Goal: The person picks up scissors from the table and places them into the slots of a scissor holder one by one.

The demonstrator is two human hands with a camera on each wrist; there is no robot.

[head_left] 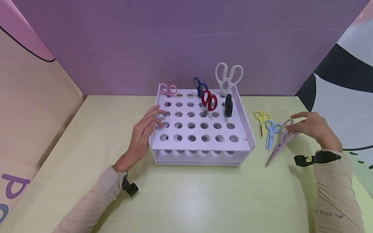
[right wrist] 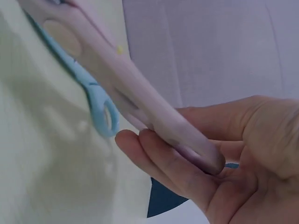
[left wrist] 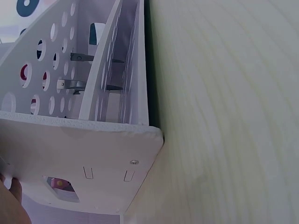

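My right hand (head_left: 314, 126) holds a pair of pale pink scissors (head_left: 281, 142) by the handle loops, the tip slanting down toward the table. In the right wrist view, the thumb and fingers pinch the handle of these scissors (right wrist: 154, 107). Beside them lie light blue scissors (head_left: 271, 137) and yellow scissors (head_left: 262, 124). My left hand (head_left: 142, 136) rests on the left side of a white rack (head_left: 198, 144) with rows of round holes, its fingers reaching over the edge. Only a bit of that hand (left wrist: 11, 205) shows in the left wrist view.
Standing in the rack are pink scissors (head_left: 168, 90), dark blue scissors (head_left: 199, 86), red scissors (head_left: 209, 101), black scissors (head_left: 228, 106) and tall white scissors (head_left: 228, 77). The pale wooden table (head_left: 192, 200) meets a purple wall panel (head_left: 131, 48) behind the rack.
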